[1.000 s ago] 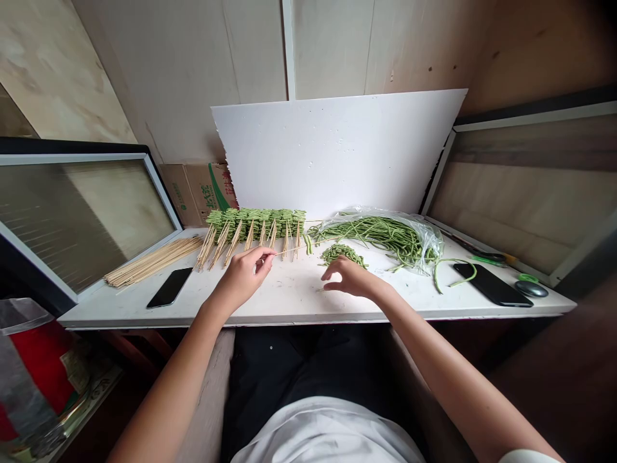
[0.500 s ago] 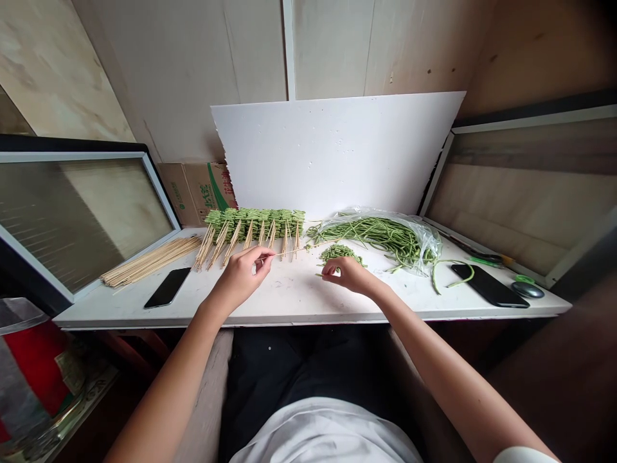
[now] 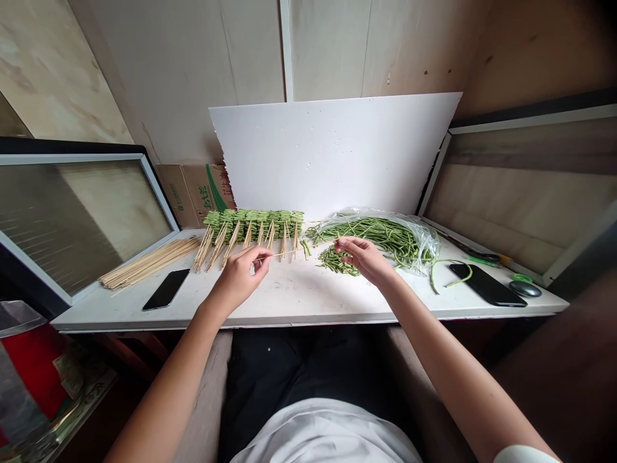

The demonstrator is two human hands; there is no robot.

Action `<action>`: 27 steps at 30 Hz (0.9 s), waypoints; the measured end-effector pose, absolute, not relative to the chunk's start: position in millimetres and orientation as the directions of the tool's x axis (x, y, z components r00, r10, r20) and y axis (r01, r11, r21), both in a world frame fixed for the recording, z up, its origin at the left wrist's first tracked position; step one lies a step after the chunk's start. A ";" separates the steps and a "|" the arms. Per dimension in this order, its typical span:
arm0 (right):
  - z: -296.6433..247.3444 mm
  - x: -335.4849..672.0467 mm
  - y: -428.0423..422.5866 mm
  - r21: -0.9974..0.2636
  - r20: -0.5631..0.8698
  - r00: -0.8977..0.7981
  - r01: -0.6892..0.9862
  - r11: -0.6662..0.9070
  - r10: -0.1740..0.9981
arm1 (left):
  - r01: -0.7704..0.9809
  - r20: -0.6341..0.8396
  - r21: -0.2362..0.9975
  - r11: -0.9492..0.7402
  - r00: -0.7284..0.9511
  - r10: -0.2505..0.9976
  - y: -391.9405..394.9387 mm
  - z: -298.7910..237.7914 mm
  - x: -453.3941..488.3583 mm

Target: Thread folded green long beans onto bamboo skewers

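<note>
My left hand (image 3: 245, 273) is closed around the blunt end of a thin bamboo skewer (image 3: 279, 255), which points right. A few short green bean pieces (image 3: 306, 249) appear along the skewer's middle. At the skewer's tip my right hand (image 3: 365, 258) pinches a small piece of green bean, mostly hidden by the fingers. Just below that hand lies a pile of cut bean pieces (image 3: 337, 262). Behind the left hand, skewers loaded with green beans (image 3: 250, 222) are stacked in rows, their bare sticks toward me.
Loose bamboo skewers (image 3: 149, 262) and a phone (image 3: 166, 289) lie at the left. A plastic bag of long beans (image 3: 385, 233) is at the back right. Further right are another phone (image 3: 486, 285) and a dark rounded object (image 3: 525, 289). A white board (image 3: 337, 154) stands behind.
My right hand has risen from in front of the cut bean pile to the skewer's tip, bringing a bean piece. My left hand has stayed almost still with the skewer.
</note>
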State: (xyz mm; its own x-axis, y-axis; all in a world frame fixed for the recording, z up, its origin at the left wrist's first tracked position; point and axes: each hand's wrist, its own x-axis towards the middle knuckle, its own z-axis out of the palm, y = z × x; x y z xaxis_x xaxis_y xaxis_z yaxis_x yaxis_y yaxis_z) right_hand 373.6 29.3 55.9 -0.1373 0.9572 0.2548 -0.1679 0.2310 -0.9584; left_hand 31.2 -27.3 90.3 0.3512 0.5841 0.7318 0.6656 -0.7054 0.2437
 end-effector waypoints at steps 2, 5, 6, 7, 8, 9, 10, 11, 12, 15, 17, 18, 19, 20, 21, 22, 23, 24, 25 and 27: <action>56.7 375.0 29.9 -0.949 0.222 -0.157 -0.262 0.177 0.962 | 0.670 0.737 0.235 -0.704 0.350 0.579 -28.0 91.3 30.9; 58.4 377.3 30.3 -0.935 0.193 -0.137 -0.326 0.140 0.972 | 0.674 0.741 0.228 -0.703 0.347 0.574 -29.3 92.6 31.3; 58.7 377.6 30.4 -0.933 0.190 -0.121 -0.331 0.141 0.974 | 0.675 0.742 0.227 -0.702 0.348 0.574 -29.7 92.7 31.7; 58.9 377.5 30.3 -0.931 0.191 -0.105 -0.334 0.147 0.976 | 0.676 0.741 0.226 -0.702 0.348 0.574 -29.9 92.6 32.2; 58.9 377.0 30.1 -0.929 0.194 -0.095 -0.337 0.152 0.976 | 0.676 0.742 0.224 -0.702 0.349 0.573 -30.1 92.4 32.8; 58.8 376.1 29.7 -0.927 0.197 -0.089 -0.342 0.155 0.976 | 0.676 0.742 0.222 -0.703 0.350 0.572 -30.2 92.0 33.3; 58.8 374.8 29.1 -0.924 0.199 -0.088 -0.348 0.157 0.976 | 0.677 0.741 0.221 -0.703 0.352 0.571 -30.2 91.7 33.9; 58.9 373.2 28.3 -0.922 0.201 -0.092 -0.355 0.156 0.975 | 0.678 0.741 0.220 -0.702 0.352 0.572 -30.1 91.3 34.3; 59.2 371.4 27.3 -0.920 0.201 -0.099 -0.360 0.153 0.975 | 0.678 0.741 0.220 -0.701 0.352 0.572 -30.0 90.9 34.7; 61.1 366.0 23.5 -0.918 0.189 -0.119 -0.374 0.132 0.975 | 0.676 0.736 0.226 -0.701 0.353 0.577 -29.5 90.1 35.2; 62.3 363.0 21.3 -0.919 0.178 -0.131 -0.377 0.117 0.975 | 0.673 0.732 0.232 -0.702 0.355 0.581 -29.4 89.9 35.2; 62.6 361.7 20.5 -0.920 0.175 -0.135 -0.374 0.114 0.975 | 0.672 0.731 0.234 -0.703 0.354 0.583 -29.4 89.8 35.1; 62.7 360.7 19.8 -0.923 0.176 -0.138 -0.367 0.114 0.975 | 0.672 0.731 0.236 -0.702 0.353 0.583 -29.4 89.9 35.1; 62.6 359.9 19.3 -0.927 0.179 -0.139 -0.357 0.119 0.974 | 0.672 0.732 0.235 -0.702 0.352 0.583 -29.5 90.0 35.0; 62.5 359.4 18.9 -0.930 0.183 -0.138 -0.345 0.126 0.973 | 0.673 0.734 0.233 -0.702 0.351 0.581 -29.7 90.2 35.0; 62.3 359.0 18.7 -0.933 0.187 -0.135 -0.334 0.133 0.973 | 0.675 0.736 0.230 -0.701 0.351 0.579 -29.8 90.4 35.1; 62.3 358.8 18.4 -0.936 0.188 -0.134 -0.325 0.136 0.973 | 0.677 0.738 0.226 -0.700 0.351 0.577 -29.9 90.7 35.1; 62.4 358.7 18.2 -0.937 0.188 -0.135 -0.322 0.136 0.973 | 0.679 0.738 0.223 -0.699 0.351 0.577 -30.0 91.0 35.1; 62.6 358.5 17.9 -0.935 0.187 -0.136 -0.327 0.134 0.973 | 0.681 0.738 0.220 -0.699 0.353 0.576 -30.0 91.3 35.2; 63.7 357.9 17.1 -0.926 0.188 -0.138 -0.356 0.129 0.972 | 0.681 0.739 0.215 -0.700 0.355 0.572 -30.0 91.8 35.2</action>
State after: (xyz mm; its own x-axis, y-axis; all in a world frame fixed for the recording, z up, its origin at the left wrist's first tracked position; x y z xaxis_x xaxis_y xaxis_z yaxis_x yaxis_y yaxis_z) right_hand 357.9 17.1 63.7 -0.1383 0.9723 0.1885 -0.3555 0.1289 -0.9257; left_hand 35.2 -30.0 91.8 0.3546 0.5725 0.7393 0.6811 -0.6998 0.2152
